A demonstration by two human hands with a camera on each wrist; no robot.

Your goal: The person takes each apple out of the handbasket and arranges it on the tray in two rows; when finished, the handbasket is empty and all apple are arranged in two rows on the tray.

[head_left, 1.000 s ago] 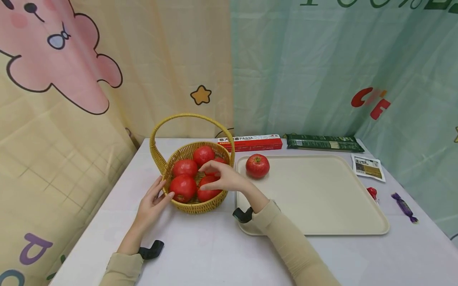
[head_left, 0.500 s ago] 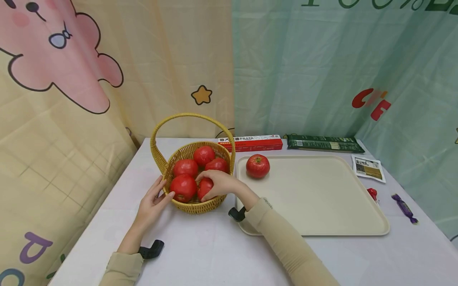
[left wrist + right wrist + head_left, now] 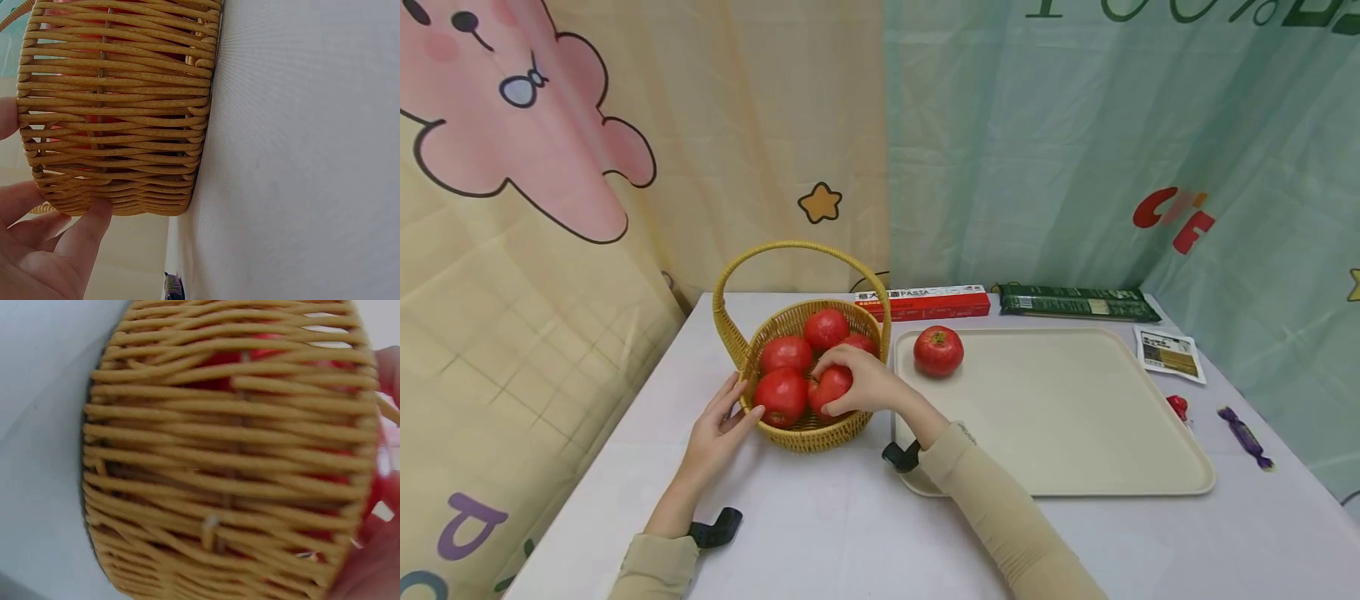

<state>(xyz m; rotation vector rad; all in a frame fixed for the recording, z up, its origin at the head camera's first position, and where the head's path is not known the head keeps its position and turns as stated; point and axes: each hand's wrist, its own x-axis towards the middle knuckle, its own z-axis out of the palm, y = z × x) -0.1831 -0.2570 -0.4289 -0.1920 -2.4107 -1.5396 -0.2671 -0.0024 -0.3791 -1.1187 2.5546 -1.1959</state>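
A yellow woven basket (image 3: 808, 440) with a tall arched handle stands on the white table, holding several red apples. My left hand (image 3: 718, 433) holds the basket's left side, its thumb at the rim and fingers along the outer wall. In the left wrist view, fingertips (image 3: 97, 212) press against the weave. Inside the basket, at its near right, my right hand (image 3: 865, 383) grips a red apple (image 3: 829, 390) between thumb and fingers; a short stem shows on it. Its neighbour apple (image 3: 781, 397) lies to the left. Basket weave hides much of the right hand in the right wrist view.
Right of the basket lies a beige tray (image 3: 1060, 417) with one red apple (image 3: 938, 351) at its back left corner. Behind are a red pasta box (image 3: 932, 304) and a green packet (image 3: 1078, 302). A white sachet (image 3: 1170, 355), a red candy (image 3: 1177, 407) and a purple candy (image 3: 1245, 437) lie rightward.
My right hand has come down onto the near right apple, closed its fingers round it and tilted it so its stem shows. The left hand stays on the basket.
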